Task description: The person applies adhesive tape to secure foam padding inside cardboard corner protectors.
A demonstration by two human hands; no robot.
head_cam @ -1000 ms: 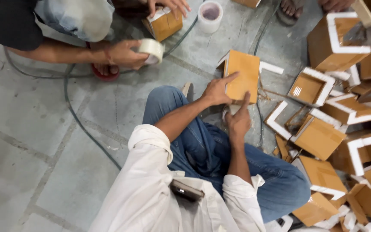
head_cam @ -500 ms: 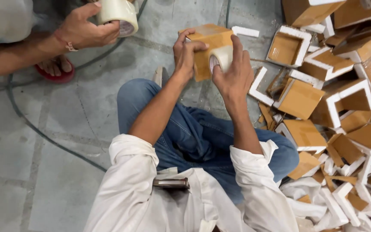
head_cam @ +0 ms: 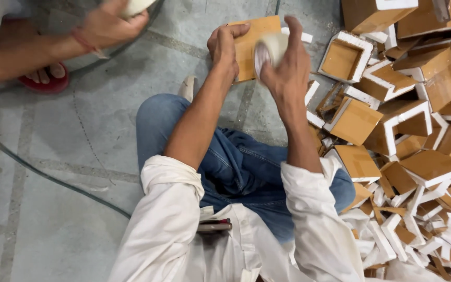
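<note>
My left hand (head_cam: pixel 224 47) grips the left edge of a flat brown cardboard piece (head_cam: pixel 251 44), holding it up in front of me. My right hand (head_cam: pixel 287 65) holds a pale roll of tape (head_cam: pixel 270 49) against the right side of that cardboard. Both arms reach out over my blue-jeaned legs. At the upper left another person's hand (head_cam: pixel 111 23) holds a second pale tape roll (head_cam: pixel 137 6), partly cut off by the frame's top edge.
A heap of brown cardboard corner pieces with white foam edges (head_cam: pixel 408 120) fills the right side. A dark cable (head_cam: pixel 43 175) runs across the grey tiled floor at left. The other person's foot in a red sandal (head_cam: pixel 45 78) rests at upper left.
My hands have lifted the cardboard piece off the floor and brought it closer. My right hand has come to hold a tape roll against it. The other person's hand moved up and left.
</note>
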